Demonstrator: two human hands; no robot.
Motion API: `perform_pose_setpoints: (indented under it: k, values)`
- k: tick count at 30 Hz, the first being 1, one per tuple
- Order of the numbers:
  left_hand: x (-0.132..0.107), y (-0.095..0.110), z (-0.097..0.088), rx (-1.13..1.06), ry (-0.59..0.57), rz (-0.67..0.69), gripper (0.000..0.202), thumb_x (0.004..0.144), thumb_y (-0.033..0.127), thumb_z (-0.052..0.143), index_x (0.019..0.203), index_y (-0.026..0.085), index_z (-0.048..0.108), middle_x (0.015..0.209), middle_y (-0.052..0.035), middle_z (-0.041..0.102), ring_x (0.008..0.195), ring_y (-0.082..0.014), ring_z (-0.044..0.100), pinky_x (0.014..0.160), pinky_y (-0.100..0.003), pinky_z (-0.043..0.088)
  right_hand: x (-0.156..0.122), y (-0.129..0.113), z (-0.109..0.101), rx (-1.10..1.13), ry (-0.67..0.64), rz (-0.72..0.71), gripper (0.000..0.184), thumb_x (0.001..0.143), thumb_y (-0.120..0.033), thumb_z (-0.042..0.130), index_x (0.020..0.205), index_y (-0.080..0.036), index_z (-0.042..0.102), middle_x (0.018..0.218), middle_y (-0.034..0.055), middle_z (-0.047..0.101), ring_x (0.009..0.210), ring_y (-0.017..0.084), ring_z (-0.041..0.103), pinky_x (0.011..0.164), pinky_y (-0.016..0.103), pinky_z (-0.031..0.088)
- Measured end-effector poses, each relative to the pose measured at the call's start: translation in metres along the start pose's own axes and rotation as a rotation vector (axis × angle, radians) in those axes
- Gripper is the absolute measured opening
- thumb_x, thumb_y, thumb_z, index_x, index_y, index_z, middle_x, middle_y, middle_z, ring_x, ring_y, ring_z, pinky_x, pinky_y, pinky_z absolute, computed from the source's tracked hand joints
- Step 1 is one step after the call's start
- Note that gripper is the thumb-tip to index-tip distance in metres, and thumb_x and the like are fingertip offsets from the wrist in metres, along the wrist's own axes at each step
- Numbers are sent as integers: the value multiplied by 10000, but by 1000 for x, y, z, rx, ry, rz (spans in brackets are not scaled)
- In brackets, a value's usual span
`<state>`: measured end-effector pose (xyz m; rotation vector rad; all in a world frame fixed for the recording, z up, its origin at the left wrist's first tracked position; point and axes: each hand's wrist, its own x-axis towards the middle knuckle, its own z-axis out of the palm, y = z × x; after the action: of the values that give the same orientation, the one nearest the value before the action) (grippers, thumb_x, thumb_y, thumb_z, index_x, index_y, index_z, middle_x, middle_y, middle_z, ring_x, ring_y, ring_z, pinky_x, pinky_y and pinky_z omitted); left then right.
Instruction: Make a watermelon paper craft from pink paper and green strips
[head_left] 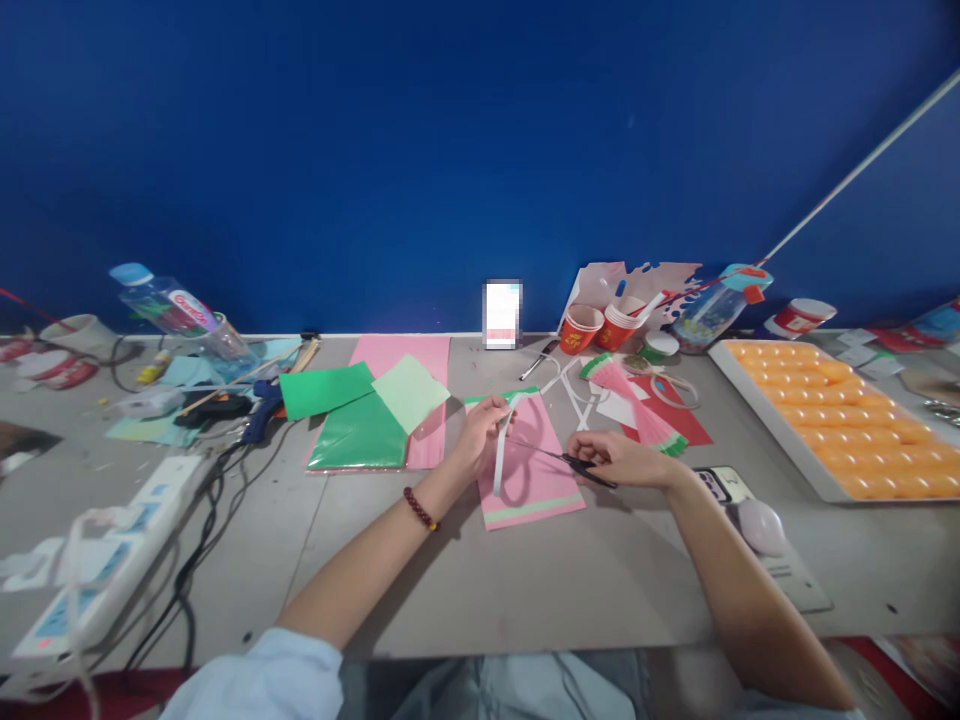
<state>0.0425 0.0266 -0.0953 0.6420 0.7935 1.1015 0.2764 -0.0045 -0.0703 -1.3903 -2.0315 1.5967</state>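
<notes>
My left hand (484,436) is closed on a narrow white strip (500,462), which hangs down from the fingers. In my right hand (619,458) is a pair of black-handled scissors (577,466), its blades pointing left toward the strip. Whether the blades touch the strip I cannot tell. Beneath both lies a pink sheet (534,500) with green bands near its top and bottom edges. Behind my right hand rests a fringed pink and green paper piece (634,400) on a red sheet (694,425), with more white strips (577,400) beside it.
Green paper (326,390) and a pink sheet (427,455) lie to the left, near a glue gun (262,410) and a power strip (112,555). Red paper cups (581,328) and a phone (502,314) stand at the back. Rightward are an orange-filled tray (780,440) and a mouse (761,527).
</notes>
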Motion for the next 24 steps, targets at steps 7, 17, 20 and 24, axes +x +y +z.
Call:
perform_pose_setpoints:
  k: [7, 17, 20, 24]
  values:
    - [-5, 1, 1, 30, -55, 5, 207, 636, 279, 687, 686, 178, 513, 665, 3, 573, 547, -91, 488, 514, -215, 341, -1, -4, 0, -28, 46, 7, 334, 735, -490, 662, 793, -195, 519, 604, -58, 448, 554, 89, 384, 515, 219, 305]
    - [-12, 2, 7, 105, -132, 51, 191, 652, 276, 668, 636, 174, 508, 663, 4, 551, 608, -109, 456, 575, -233, 337, -2, -8, 0, -30, 89, 5, 259, 741, -421, 645, 806, -188, 552, 597, -51, 489, 546, 93, 419, 505, 223, 303]
    - [-15, 2, 9, 150, -162, 67, 173, 660, 269, 654, 635, 173, 513, 667, 4, 542, 623, -112, 449, 589, -236, 330, -3, -5, -1, -25, 83, 0, 234, 727, -382, 646, 815, -185, 558, 600, -56, 470, 553, 90, 403, 510, 221, 301]
    - [-17, 3, 11, 192, -192, 75, 189, 662, 280, 642, 619, 178, 489, 637, 14, 501, 606, -112, 432, 590, -245, 315, -4, -5, -3, -31, 72, 5, 200, 705, -324, 640, 817, -184, 552, 598, -66, 433, 558, 86, 372, 519, 219, 287]
